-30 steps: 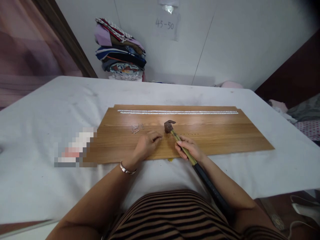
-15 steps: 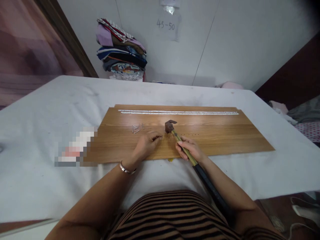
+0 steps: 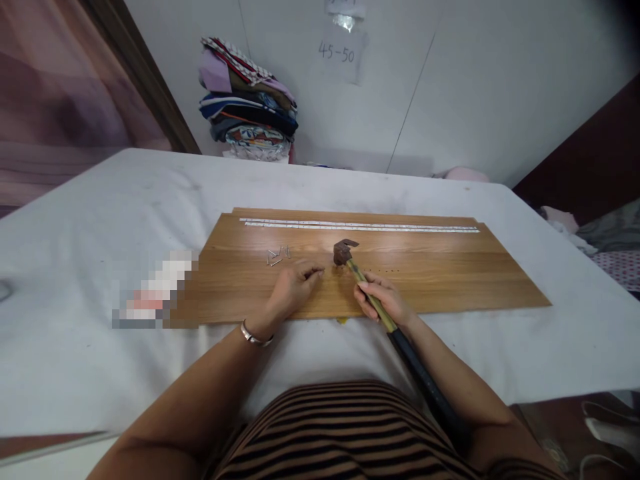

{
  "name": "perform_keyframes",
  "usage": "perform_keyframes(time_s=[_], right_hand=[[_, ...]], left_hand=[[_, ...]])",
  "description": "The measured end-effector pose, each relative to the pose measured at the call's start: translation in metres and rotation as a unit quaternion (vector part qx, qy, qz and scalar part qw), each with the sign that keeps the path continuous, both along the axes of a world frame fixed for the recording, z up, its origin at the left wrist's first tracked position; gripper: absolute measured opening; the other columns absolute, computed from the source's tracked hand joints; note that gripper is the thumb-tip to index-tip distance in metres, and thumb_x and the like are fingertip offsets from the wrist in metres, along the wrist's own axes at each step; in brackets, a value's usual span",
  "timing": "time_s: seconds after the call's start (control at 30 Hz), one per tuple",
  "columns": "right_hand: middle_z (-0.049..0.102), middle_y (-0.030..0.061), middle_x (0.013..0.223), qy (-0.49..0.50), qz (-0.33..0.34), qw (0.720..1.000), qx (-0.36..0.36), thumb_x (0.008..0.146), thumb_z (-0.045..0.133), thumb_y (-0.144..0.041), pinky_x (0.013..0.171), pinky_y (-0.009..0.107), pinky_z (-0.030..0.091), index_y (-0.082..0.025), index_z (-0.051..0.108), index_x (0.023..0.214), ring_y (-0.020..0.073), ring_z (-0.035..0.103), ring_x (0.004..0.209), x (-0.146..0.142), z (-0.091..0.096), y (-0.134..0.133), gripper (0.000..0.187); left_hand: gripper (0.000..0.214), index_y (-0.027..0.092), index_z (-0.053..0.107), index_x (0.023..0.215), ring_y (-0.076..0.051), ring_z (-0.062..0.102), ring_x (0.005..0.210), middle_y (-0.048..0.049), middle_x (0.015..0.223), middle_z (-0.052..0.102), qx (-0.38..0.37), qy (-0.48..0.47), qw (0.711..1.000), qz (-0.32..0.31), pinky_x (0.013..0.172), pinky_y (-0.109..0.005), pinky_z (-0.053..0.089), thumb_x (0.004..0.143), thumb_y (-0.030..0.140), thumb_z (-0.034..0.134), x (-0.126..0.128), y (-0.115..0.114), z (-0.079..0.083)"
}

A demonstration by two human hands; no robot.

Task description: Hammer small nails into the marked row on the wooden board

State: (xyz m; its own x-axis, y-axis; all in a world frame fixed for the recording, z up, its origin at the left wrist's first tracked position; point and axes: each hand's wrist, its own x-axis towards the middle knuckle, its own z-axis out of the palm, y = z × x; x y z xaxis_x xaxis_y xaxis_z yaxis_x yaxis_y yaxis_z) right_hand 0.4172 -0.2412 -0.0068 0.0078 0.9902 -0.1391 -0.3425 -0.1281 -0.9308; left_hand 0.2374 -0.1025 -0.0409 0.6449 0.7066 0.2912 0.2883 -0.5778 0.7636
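Observation:
My right hand (image 3: 384, 297) is wrapped round the handle of a claw hammer (image 3: 407, 352). Its rusty head hangs over the middle of a wooden board (image 3: 450, 260), the black grip running back along my forearm. Left of the hammer head, my left hand (image 3: 294, 288) is closed in a pinch low over the board; whatever lies between the fingertips is too small to make out. Several loose nails (image 3: 276, 261) lie on the board beyond my left hand. A row of small dark marks (image 3: 385, 271) runs rightward from the hammer head.
Two white measuring strips (image 3: 360, 227) lie along the board's far edge. The board rests on a white-covered table (image 3: 565, 347). At its left end is a blurred-out patch (image 3: 160, 293). Folded clothes (image 3: 250, 100) are stacked behind the table against the wall.
The view has shifted a little. Both hands keep nearly the same pose, with the hammer head still held just right of my left fingertips.

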Motion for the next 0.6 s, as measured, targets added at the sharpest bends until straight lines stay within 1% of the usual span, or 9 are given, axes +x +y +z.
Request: perform_keyframes(time_s=[0.1,0.27,0.47,0.6], right_hand=[[0.054,-0.0071,0.061,-0.002,0.004,1.0,-0.001,0.082,0.061,-0.038,0.029,0.017,0.027,-0.018,0.052,0.084,0.0027,0.039,0.03,-0.0013,0.0005,-0.0001,0.022],[0.053,-0.0067,0.057,-0.019,0.005,1.0,-0.006,0.082,0.06,-0.039,0.029,0.016,0.027,-0.018,0.05,0.075,0.0026,0.038,0.03,-0.0026,0.0005,0.0008,0.024],[0.054,-0.0071,0.059,-0.006,0.001,1.0,-0.008,0.08,0.062,-0.04,0.029,0.016,0.027,-0.019,0.049,0.078,0.0027,0.038,0.029,-0.0026,0.0018,0.0014,0.025],[0.054,-0.0071,0.059,-0.005,0.001,1.0,-0.007,0.08,0.062,-0.04,0.029,0.017,0.027,-0.018,0.05,0.08,0.0026,0.039,0.029,-0.0031,0.0009,0.0009,0.025]], left_hand=[[0.018,0.02,0.07,0.088,-0.017,0.066,0.08,-0.0019,0.085,0.073,0.006,-0.002,1.0,0.008,0.074,-0.028,0.05,0.087,0.025,0.052,-0.0004,0.0013,-0.0016],[0.018,0.02,0.07,0.089,-0.018,0.066,0.081,-0.0027,0.086,0.073,0.013,0.0,1.0,0.016,0.075,-0.03,0.051,0.087,0.024,0.053,-0.0006,0.0027,-0.0046],[0.019,0.021,0.072,0.091,-0.018,0.067,0.083,-0.0029,0.089,0.074,0.017,-0.003,0.999,0.039,0.077,-0.03,0.052,0.086,0.023,0.054,-0.0013,0.0046,-0.0086],[0.021,0.021,0.072,0.093,-0.018,0.068,0.083,-0.002,0.091,0.075,0.008,0.003,0.999,0.034,0.077,-0.03,0.052,0.086,0.024,0.053,-0.0012,0.0045,-0.0082]])
